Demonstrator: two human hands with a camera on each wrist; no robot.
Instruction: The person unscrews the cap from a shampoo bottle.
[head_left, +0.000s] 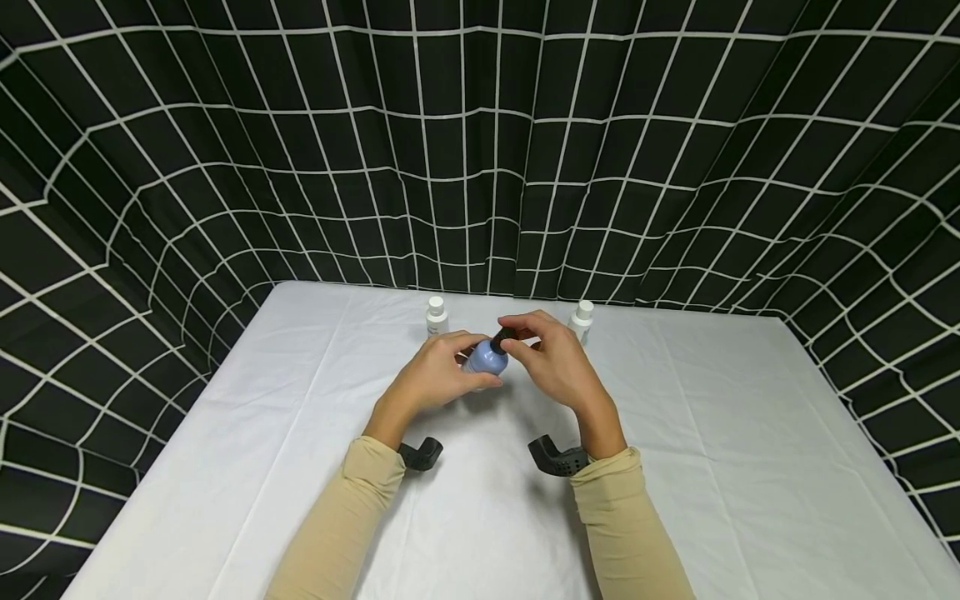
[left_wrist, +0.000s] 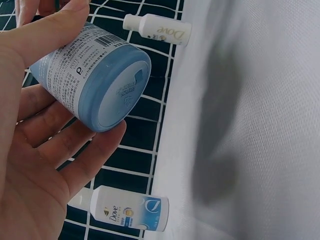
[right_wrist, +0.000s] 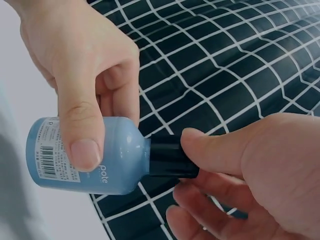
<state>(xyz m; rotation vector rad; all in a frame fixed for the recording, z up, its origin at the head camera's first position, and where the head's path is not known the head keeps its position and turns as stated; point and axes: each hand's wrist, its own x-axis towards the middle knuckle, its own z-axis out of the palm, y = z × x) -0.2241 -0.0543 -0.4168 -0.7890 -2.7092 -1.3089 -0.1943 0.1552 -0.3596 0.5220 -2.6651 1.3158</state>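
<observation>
A light-blue bottle [right_wrist: 122,150] with a black cap [right_wrist: 167,156] is held tilted above the white table. My left hand [head_left: 438,371] grips the bottle's body, thumb on one side and fingers curled round the other. In the left wrist view the bottle's round base [left_wrist: 125,92] and its printed barcode label face the camera. My right hand [head_left: 553,357] pinches the black cap between thumb and fingers. The cap sits on the bottle's neck.
Behind my left hand stands a small white bottle [head_left: 437,317] with a white cap. A second white bottle [head_left: 581,320] stands behind my right hand, partly hidden by it. The white tablecloth [head_left: 360,333] ends at a black curtain [head_left: 480,142] with white grid lines.
</observation>
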